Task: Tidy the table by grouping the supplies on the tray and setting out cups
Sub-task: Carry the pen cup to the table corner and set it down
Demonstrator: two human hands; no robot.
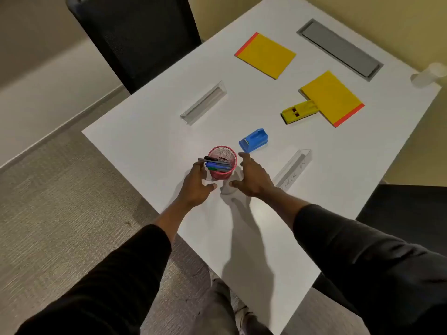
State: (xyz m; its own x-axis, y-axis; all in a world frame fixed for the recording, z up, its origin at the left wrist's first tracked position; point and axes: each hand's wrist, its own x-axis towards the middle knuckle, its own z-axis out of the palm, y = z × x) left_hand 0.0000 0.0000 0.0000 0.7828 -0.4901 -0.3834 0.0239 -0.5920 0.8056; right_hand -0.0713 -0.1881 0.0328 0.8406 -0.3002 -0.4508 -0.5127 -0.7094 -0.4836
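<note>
Left hand (196, 182): open, fingers curled beside red mesh pen cup (222, 163); contact unclear.
Right hand (251, 176): open, spread, just right of cup.
Clear cup (429, 74): blurred, at table's (145, 146) far right edge.

This looks like an office meeting room. A plain white table (150, 139) carries a grey cable-access hatch (339, 48) set flush into its top, the sort fitted for power and network leads. A dark mesh-backed office chair (135, 37) is pushed up at the far side. Desk supplies lie about: yellow notepads (266, 55), a blue stapler (254, 140), a red mesh pen cup (223, 163), and clear acrylic name-sign holders (204, 102). Short grey commercial carpet (60, 189) meets bare pale walls.
</note>
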